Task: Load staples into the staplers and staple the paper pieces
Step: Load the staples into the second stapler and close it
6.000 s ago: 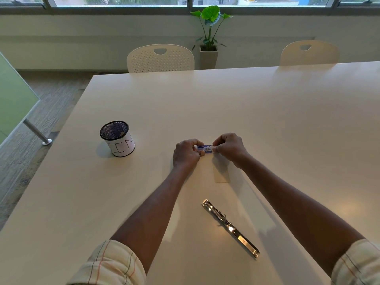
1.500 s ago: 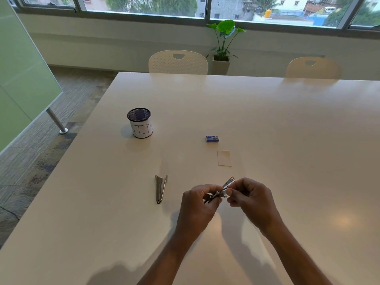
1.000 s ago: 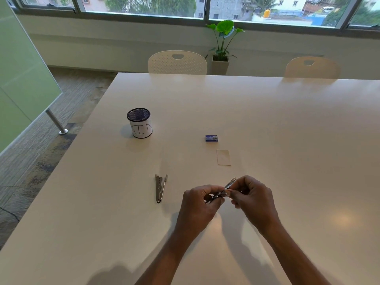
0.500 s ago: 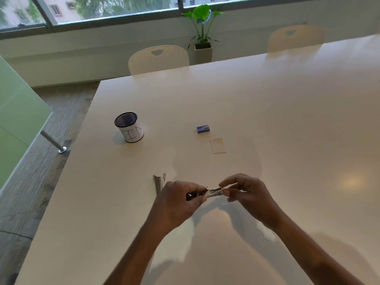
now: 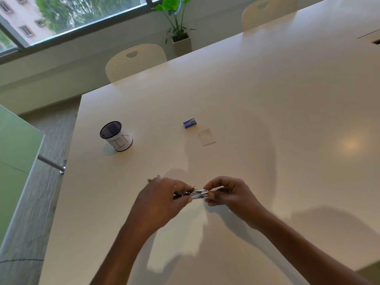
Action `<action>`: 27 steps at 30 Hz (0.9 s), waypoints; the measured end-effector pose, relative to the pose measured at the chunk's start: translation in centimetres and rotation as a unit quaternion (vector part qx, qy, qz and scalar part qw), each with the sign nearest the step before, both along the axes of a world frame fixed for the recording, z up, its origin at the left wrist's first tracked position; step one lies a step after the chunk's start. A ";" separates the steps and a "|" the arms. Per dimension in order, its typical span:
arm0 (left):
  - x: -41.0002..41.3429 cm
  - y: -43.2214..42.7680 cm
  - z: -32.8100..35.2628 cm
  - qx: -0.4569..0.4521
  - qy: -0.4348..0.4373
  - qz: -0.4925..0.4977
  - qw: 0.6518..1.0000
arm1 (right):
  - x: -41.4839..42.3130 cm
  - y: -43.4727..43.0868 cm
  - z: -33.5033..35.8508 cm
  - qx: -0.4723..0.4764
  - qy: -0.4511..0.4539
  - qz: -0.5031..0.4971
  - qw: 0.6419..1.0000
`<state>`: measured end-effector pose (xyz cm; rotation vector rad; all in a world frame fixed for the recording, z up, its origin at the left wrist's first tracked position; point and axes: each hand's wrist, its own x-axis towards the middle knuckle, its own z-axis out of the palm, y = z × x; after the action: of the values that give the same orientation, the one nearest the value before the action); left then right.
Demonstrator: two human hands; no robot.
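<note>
Head view, stapler (image 5: 197, 194): small and metal, held just above the near middle of the table (image 5: 267, 103), lying roughly level between both hands; too blurred to tell open from closed, or loaded from unloaded.
Left hand (image 5: 162, 199): enters from the lower left on a bare forearm, back of the hand turned up; fingers curled round the stapler's left end, fingertips hidden under the palm.
Right hand (image 5: 228, 195): enters from the lower right, wrist slightly raised, knuckles bent; pinches the stapler's right end, thumb below and fingertips above.
Gap between hands: narrow, bridged only by the stapler.
Second stapler (image 5: 153, 178): lies on the table behind the left hand; only two metal tips visible past the knuckles, rest hidden.
Paper piece (image 5: 206, 136): small, pale, flat on the table, farther out than the hands and well apart from them.
Staple box (image 5: 190, 123): blue, just beyond and left of the paper piece, near it but not touching.
Pen cup (image 5: 116, 135): black mesh with a white wrap bearing dark strokes, upright, out to the left, well apart from the staple box.
Table surface: pale and glossy, crossed by soft shadows of both arms.
Chairs (image 5: 135, 60): two, pale, tucked at the far edge.
Plant (image 5: 177, 27): green, in a pale square pot by the wall under the window (image 5: 82, 15), between the chairs.
Green panel (image 5: 14, 161): at the left edge, beside the table.
</note>
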<state>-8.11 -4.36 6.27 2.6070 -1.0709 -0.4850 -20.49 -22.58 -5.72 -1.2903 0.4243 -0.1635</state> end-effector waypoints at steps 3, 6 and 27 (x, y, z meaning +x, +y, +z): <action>-0.1 0.1 -0.3 -0.052 0.055 0.040 0.996 | 0.1 -0.6 0.3 -0.003 -0.005 -0.010 1.000; -0.4 0.1 -0.6 -0.080 0.064 0.037 0.994 | 0.0 -1.1 0.6 -0.020 -0.002 -0.016 1.000; -1.1 0.7 -1.2 -0.124 0.059 0.047 0.989 | 0.1 -1.6 2.0 -0.064 -0.011 -0.028 0.998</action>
<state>-9.19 -3.66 5.10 2.3663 -0.9029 -0.4477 -20.35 -24.15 -3.69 -1.4020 0.4370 -0.2542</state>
